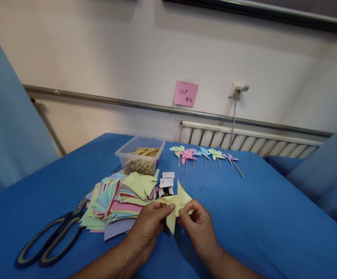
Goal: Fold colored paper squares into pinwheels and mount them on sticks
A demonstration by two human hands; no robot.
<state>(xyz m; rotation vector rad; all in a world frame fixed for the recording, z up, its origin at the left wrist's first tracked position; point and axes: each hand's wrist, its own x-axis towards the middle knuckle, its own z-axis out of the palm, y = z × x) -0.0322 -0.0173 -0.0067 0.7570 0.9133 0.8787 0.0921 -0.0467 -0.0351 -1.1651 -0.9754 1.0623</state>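
A pale yellow paper pinwheel (180,198) is held up between both hands over the front middle of the table. My left hand (151,223) pinches its left side, thumb laid on the paper. My right hand (199,221) grips the right blade between thumb and fingertips. The tip of a wooden stick shows just above the paper; whether it is joined to the pinwheel I cannot tell. Left of my hands lies a heap of cut coloured paper sheets (139,185). Small white boxes (166,182), one open with dark contents, stand just behind the pinwheel.
Big dark-handled scissors (49,240) rest at the left. A clear plastic tub (122,155) of thin wooden sticks stands behind the paper heap. Several pinwheels on sticks (205,152) lie along the back edge of the blue-covered table (258,217). Beyond are a radiator (244,141) and wall.
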